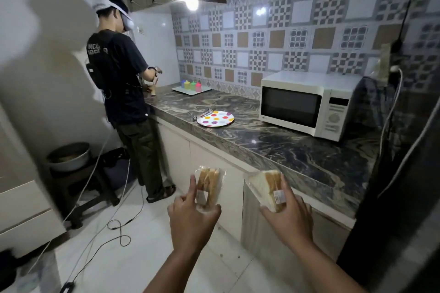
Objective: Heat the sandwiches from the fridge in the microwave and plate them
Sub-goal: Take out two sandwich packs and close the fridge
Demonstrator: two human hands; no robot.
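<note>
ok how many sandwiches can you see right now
2, both wrapped in clear plastic. One sandwich is held in the left hand, the other sandwich in the right hand, in front of the counter. No others show.

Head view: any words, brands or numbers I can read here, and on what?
"NGO": white print on the back of the other person's black T-shirt; the line under it is too blurred to read.
Microwave: small logo at the door's lower left and control-panel labels, too small to read.
Sticker on the wrapped sandwich in the right hand: print too blurred to read.
Label on the wrapped sandwich in the left hand: nothing readable.
</note>
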